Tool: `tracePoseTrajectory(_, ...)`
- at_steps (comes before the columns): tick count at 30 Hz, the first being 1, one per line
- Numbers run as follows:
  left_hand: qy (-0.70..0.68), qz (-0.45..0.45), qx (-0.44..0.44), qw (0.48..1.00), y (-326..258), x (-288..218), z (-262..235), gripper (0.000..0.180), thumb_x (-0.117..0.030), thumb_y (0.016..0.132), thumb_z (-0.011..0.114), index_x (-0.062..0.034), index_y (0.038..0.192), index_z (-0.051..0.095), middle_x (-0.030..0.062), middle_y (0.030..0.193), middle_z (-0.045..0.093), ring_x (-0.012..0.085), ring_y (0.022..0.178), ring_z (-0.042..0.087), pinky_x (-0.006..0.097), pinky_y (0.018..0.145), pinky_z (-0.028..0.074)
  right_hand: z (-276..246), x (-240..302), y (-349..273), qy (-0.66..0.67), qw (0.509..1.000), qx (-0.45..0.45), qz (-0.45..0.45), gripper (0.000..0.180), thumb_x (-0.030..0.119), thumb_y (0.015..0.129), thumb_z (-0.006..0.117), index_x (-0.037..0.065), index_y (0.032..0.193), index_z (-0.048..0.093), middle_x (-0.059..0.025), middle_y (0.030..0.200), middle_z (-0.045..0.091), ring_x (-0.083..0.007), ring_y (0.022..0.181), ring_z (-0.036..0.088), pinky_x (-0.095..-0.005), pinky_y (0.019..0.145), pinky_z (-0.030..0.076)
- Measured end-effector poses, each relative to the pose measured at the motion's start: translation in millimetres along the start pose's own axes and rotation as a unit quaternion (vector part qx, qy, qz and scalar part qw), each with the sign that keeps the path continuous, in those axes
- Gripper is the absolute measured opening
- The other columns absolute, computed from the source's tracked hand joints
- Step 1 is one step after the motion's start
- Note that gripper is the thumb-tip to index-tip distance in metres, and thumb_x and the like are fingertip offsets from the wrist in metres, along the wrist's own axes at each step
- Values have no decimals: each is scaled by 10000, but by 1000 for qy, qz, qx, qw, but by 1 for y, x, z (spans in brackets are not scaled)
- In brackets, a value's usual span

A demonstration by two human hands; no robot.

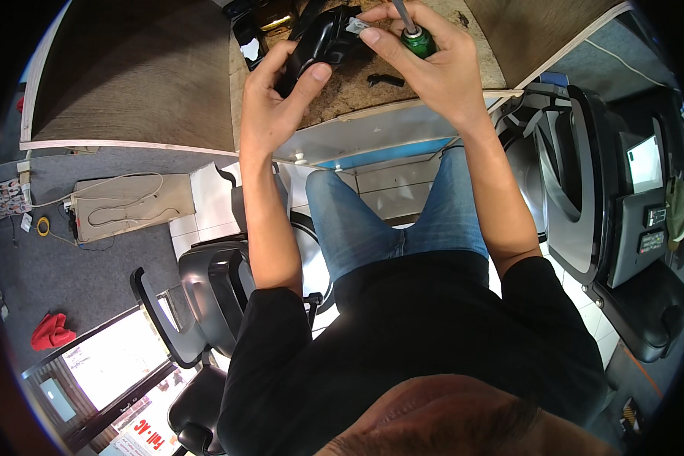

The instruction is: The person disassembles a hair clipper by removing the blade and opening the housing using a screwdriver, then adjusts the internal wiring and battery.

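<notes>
My left hand (270,102) is closed around a glossy black plastic housing (323,47), with the thumb on its near side. Tucked against the palm of my right hand (450,76) is a screwdriver (419,44) with a green handle, its shank pointing away from me. The thumb and index finger of that hand pinch a small whitish piece (356,26) at the right end of the housing; whether it is attached there I cannot tell. Below my right fingers, a small black plastic piece (386,80) lies on the worn brown work surface (334,105).
Wooden panels (144,72) flank the work spot on both sides. Black parts (247,34) lie at the far left of the surface. Office chairs (213,281) stand at either side of my legs. A beige board with a cable (133,209) is on the grey surface at left.
</notes>
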State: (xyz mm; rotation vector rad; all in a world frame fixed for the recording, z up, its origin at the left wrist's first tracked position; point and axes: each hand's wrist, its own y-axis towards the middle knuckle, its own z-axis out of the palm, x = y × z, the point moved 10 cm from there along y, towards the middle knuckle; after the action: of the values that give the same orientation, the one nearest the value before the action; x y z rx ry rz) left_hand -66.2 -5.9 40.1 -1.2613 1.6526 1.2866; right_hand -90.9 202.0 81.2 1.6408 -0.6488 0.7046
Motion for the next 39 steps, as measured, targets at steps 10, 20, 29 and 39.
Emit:
tracePoseTrajectory(10, -11, -11, 1, 1000, 0, -1, 1, 292, -311, 980, 782, -49, 1073, 691, -18, 744, 630, 31, 593, 523, 208, 490, 383, -1, 11, -4, -14, 995, -31, -94, 164, 103, 871, 842, 35, 1009, 787, -28, 870, 756, -98, 704, 644, -252, 634, 494)
tracePoseTrajectory(20, -7, -5, 3, 1000, 1, -2, 2, 295, -315, 983, 779, -51, 1075, 689, -13, 728, 630, 35, 583, 532, 207, 489, 385, 2, 14, -7, -33, 993, -35, -111, 231, 126, 852, 865, -6, 1011, 762, -74, 926, 769, -166, 815, 741, -296, 730, 575)
tracePoseTrajectory(29, -10, -7, 3, 1000, 1, -1, 2, 296, -292, 973, 793, -41, 1094, 692, -22, 752, 637, 29, 588, 516, 209, 496, 381, 0, 15, -6, -6, 993, -61, -98, 281, 162, 850, 879, 3, 1053, 769, -79, 928, 763, -164, 821, 743, -294, 730, 578)
tracePoseTrajectory(39, -18, -7, 14, 1000, 2, 0, 2, 277, -302, 1006, 748, -45, 1074, 674, -7, 714, 626, 38, 562, 516, 214, 495, 385, -3, -13, -9, 89, 987, -35, 128, 168, 88, 970, 763, -5, 1105, 729, 45, 861, 631, -51, 767, 545, -225, 677, 448)
